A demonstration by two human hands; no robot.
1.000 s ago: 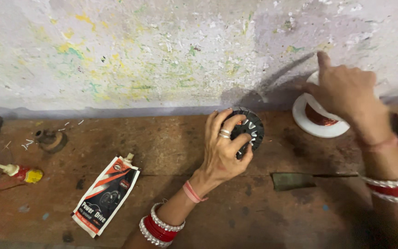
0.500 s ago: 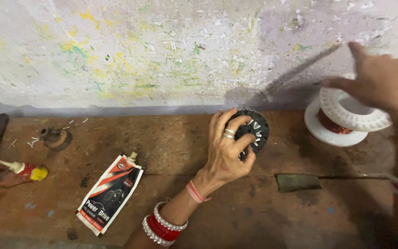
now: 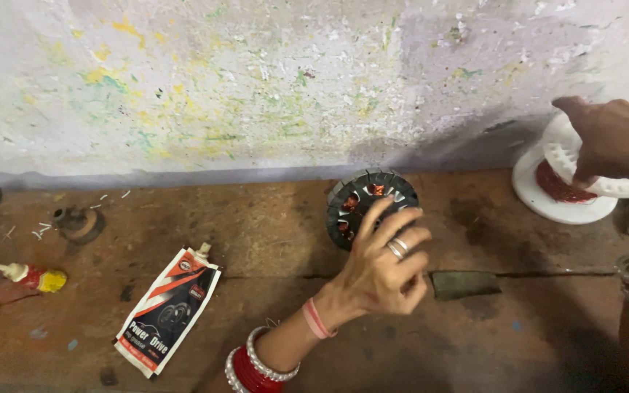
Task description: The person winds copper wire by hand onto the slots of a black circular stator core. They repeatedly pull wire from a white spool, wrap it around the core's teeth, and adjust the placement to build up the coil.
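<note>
The left hand (image 3: pixel 381 271) holds the round black stator (image 3: pixel 370 207) near the back edge of the wooden bench (image 3: pixel 271 233), fingers curled over its front rim, copper windings showing in the slots. The right hand (image 3: pixel 613 138) rests on a white spool of reddish wire (image 3: pixel 562 191) at the bench's back right corner, fingertips pressed on its upper flange. A flat dark blade (image 3: pixel 466 284) lies just right of the left hand. A glue pouch (image 3: pixel 169 311) lies toward the front left.

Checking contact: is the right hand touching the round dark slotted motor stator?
No, the right hand rests on the white plastic wire spool; the left hand holds the stator.
</note>
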